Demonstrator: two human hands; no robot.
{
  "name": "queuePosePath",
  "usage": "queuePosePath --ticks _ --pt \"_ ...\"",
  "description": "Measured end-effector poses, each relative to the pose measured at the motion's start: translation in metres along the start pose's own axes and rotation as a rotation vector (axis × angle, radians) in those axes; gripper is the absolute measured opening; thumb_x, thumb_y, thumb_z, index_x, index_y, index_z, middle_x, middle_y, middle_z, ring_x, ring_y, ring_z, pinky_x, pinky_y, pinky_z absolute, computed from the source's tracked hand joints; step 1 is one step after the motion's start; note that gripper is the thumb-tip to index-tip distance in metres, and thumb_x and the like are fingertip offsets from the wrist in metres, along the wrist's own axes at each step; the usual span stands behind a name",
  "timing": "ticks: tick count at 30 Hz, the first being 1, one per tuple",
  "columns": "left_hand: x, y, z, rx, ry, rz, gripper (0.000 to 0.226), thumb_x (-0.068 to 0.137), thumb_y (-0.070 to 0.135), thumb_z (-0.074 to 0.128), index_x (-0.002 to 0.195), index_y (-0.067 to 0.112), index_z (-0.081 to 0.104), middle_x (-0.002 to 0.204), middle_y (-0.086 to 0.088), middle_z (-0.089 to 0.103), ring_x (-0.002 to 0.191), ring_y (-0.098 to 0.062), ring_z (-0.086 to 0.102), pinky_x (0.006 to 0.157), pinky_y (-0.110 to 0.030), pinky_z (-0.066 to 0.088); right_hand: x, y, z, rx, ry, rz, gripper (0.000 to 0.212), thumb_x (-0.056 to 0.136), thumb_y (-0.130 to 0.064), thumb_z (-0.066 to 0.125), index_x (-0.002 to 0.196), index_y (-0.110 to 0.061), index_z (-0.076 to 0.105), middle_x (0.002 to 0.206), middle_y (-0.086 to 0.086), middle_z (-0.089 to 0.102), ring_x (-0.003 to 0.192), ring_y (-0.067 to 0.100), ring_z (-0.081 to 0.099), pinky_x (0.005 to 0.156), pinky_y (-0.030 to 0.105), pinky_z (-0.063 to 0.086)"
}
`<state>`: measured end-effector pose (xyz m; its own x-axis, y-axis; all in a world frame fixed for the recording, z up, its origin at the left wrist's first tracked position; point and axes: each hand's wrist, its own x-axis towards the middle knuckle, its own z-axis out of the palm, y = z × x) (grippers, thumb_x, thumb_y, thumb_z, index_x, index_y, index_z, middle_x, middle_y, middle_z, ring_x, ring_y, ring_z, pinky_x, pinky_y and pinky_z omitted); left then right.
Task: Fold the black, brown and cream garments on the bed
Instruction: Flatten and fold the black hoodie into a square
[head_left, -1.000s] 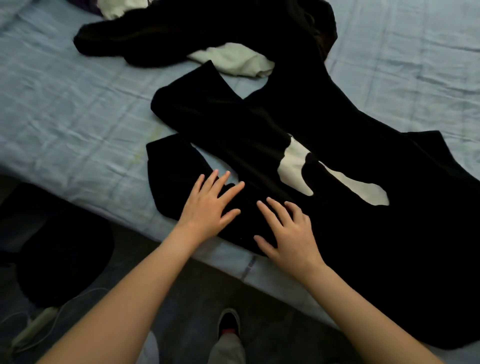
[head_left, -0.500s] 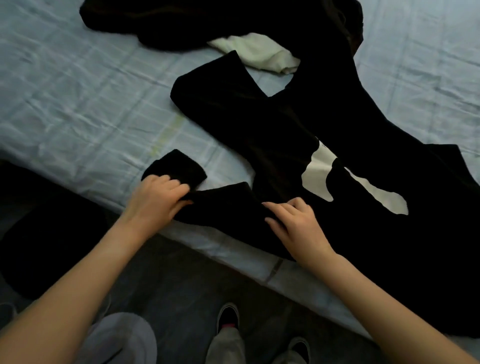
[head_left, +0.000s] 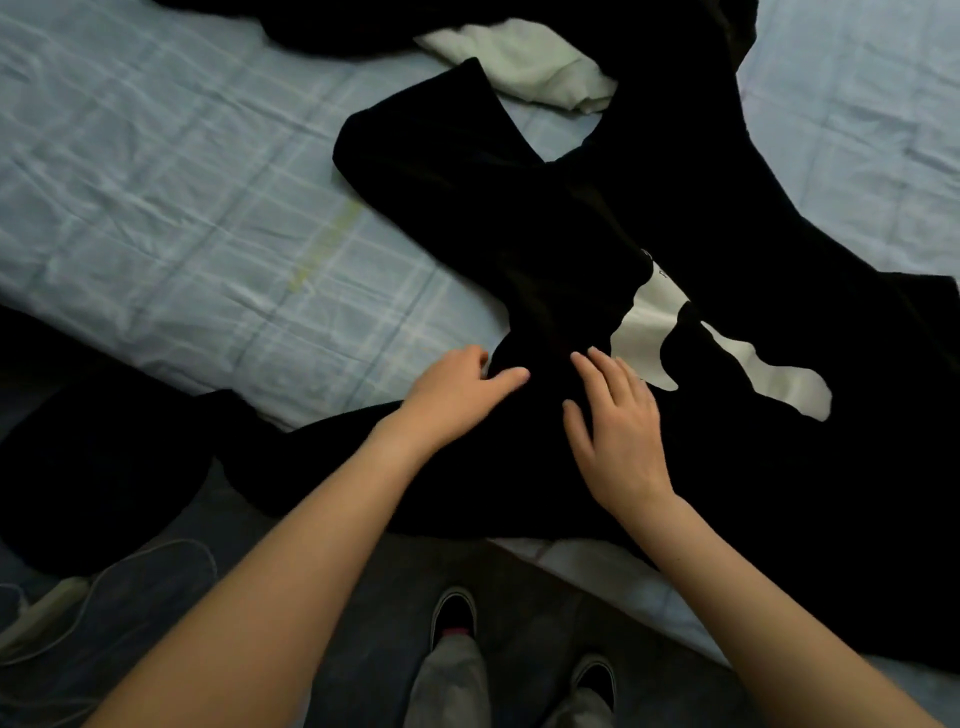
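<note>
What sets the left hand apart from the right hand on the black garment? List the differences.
Pose: the left hand has its fingers curled round a fold of the black garment; the right hand lies flat with fingers straight and spread.
Place: the left hand is at the garment's edge, next to the blue sheet; the right hand sits further in, beside the white print.
Shared: both touch the same black garment.
</note>
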<state>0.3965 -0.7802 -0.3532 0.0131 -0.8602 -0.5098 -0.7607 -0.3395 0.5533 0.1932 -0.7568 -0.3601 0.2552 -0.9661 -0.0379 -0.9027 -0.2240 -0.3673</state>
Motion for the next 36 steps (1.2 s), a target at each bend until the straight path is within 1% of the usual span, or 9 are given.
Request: queuePosePath --ticks 2,6,9,13,20,24,27,31,36 --pt "0.007 0.011 0.006 0.156 -0.018 0.009 0.049 0.086 0.055 0.061 0.105 0.009 0.059 0.103 -0.011 0.065 0.095 -0.03 0.063 0.066 -0.032 0.043 -0.017 0.014 0.002 -0.109 -0.082 0.046 0.056 0.102 -0.045 0.037 0.155 -0.029 0.027 0.161 0.0 0.029 0.15 0.032 0.018 0.119 0.06 0.016" --pt "-0.014 -0.021 0.014 0.021 -0.173 -0.093 0.034 0.089 0.039 0.066 0.076 0.009 0.06 0.063 -0.008 0.064 0.049 -0.025 0.065 0.033 -0.018 0.038 -0.03 0.029 0.002 -0.174 -0.255 0.052 0.063 0.096 -0.063 0.014 0.156 -0.044 0.008 0.163 -0.007 0.021 0.151 0.035 0.009 0.119 0.062 0.007" --pt "-0.019 -0.032 0.014 0.106 -0.061 -0.12 0.05 0.085 0.054 0.064 0.063 0.011 0.054 0.056 -0.003 0.057 0.061 -0.025 0.064 0.046 -0.029 0.038 -0.021 0.027 0.0 -0.133 -0.186 0.03 0.064 0.097 -0.062 0.015 0.156 -0.04 0.014 0.162 -0.004 0.024 0.151 0.029 0.013 0.119 0.06 0.009" --pt "0.014 -0.005 0.007 -0.337 0.134 -0.111 0.039 0.085 0.049 0.068 0.093 0.011 0.07 0.09 -0.008 0.073 0.087 -0.025 0.068 0.081 -0.036 0.054 0.002 0.028 -0.001 -0.118 -0.134 0.073 0.061 0.1 -0.055 0.02 0.157 -0.036 0.012 0.165 -0.004 0.017 0.152 0.026 0.008 0.12 0.057 0.007" --pt "-0.006 -0.037 0.006 -0.506 0.571 -0.264 0.015 0.082 0.023 0.076 0.086 0.014 0.065 0.075 -0.002 0.064 0.074 -0.021 0.064 0.067 -0.028 0.046 0.025 0.021 0.005 -0.051 -0.055 0.041 0.06 0.1 -0.055 0.019 0.157 -0.038 0.011 0.164 -0.007 0.016 0.153 0.027 0.006 0.118 0.058 0.008" --pt "-0.021 -0.063 0.008 -0.426 0.404 -0.337 0.014 0.08 0.027 0.078 0.08 0.019 0.067 0.068 0.007 0.065 0.075 -0.02 0.067 0.066 -0.027 0.049 0.032 0.022 0.023 -0.183 -0.239 0.058 0.06 0.101 -0.052 0.02 0.157 -0.037 0.005 0.166 -0.006 0.007 0.153 0.026 -0.003 0.119 0.062 0.006" --pt "-0.002 -0.064 -0.013 -0.425 0.4 -0.279 0.019 0.077 0.038 0.078 0.075 0.023 0.067 0.065 0.009 0.068 0.07 -0.013 0.068 0.068 -0.027 0.051 0.03 0.016 0.027 -0.205 -0.208 0.09 0.06 0.101 -0.048 0.027 0.158 -0.034 0.012 0.165 -0.003 0.012 0.153 0.029 0.002 0.118 0.063 0.008" --pt "0.034 -0.05 -0.04 -0.834 0.368 -0.253 0.032 0.088 0.019 0.07 0.111 -0.002 0.063 0.095 -0.016 0.072 0.085 -0.026 0.069 0.087 -0.04 0.056 0.054 -0.007 0.017 -0.117 -0.099 0.045 0.057 0.102 -0.045 0.029 0.157 -0.032 0.019 0.163 0.001 0.022 0.152 0.029 0.011 0.119 0.059 0.01" --pt "0.087 -0.015 -0.074 -1.425 0.302 -0.221 0.01 0.096 0.009 0.057 0.105 0.006 0.061 0.095 -0.007 0.067 0.083 -0.015 0.064 0.073 -0.024 0.055 0.115 -0.04 0.003 -0.075 0.084 -0.034 0.051 0.1 -0.03 0.05 0.149 -0.019 0.043 0.153 0.014 0.04 0.143 0.039 0.03 0.116 0.06 0.021"
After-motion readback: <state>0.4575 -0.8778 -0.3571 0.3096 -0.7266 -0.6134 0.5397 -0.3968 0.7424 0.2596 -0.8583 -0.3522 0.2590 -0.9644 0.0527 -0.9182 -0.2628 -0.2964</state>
